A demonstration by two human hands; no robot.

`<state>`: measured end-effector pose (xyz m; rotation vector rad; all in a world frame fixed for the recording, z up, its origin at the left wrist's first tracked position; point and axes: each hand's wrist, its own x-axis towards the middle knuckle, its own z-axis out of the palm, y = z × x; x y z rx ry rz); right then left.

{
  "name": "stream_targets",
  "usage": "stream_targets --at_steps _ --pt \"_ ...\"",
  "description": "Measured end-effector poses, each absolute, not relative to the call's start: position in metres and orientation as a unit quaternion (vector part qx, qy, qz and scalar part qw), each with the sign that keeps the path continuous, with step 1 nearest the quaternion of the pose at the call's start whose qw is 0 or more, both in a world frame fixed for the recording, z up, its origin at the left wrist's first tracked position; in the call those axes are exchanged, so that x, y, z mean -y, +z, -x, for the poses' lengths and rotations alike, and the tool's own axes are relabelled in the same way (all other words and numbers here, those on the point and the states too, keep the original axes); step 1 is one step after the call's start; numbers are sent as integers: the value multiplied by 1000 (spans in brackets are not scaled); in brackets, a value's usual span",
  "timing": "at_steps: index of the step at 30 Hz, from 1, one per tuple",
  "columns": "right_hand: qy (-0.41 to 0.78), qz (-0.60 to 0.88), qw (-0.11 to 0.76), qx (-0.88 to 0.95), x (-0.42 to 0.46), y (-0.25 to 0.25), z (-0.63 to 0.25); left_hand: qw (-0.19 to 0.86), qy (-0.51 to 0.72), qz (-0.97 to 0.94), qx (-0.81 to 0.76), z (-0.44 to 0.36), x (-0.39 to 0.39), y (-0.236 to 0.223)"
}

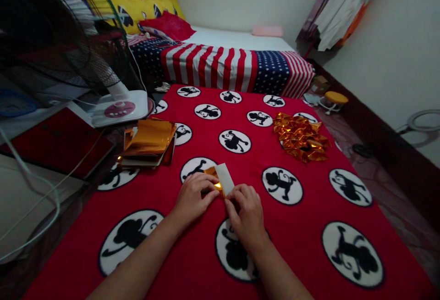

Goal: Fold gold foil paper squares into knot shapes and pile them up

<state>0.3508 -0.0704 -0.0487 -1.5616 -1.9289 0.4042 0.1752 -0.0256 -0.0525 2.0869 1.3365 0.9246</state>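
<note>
A small sheet of gold foil paper (225, 178) with a pale back lies partly folded on the red cloth in front of me. My left hand (199, 192) pinches its left, shiny side between thumb and fingers. At the lower right edge, my right hand (245, 203) grips the same sheet with thumb and fingertips. Its lower part is hidden behind my fingers. To the left sits a stack of gold foil paper sheets (151, 137), loosely piled. On the right lies a heap of folded gold foil pieces (302, 137).
The red cloth (302, 254) with monkey circles covers the surface under my hands. A fan (120, 105) stands at the left, its cable hanging near a dark red board (58, 139). Behind is a bed with a striped cover (213, 68). A yellow stool (336, 98) stands right.
</note>
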Motion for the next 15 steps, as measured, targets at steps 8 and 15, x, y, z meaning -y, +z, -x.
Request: stream_targets --at_steps 8,15 --pt "136 605 306 722 70 -48 -348 223 336 -763 -505 -180 26 -52" --pt "125 630 304 704 70 -49 -343 213 333 -762 -513 -182 26 -52"
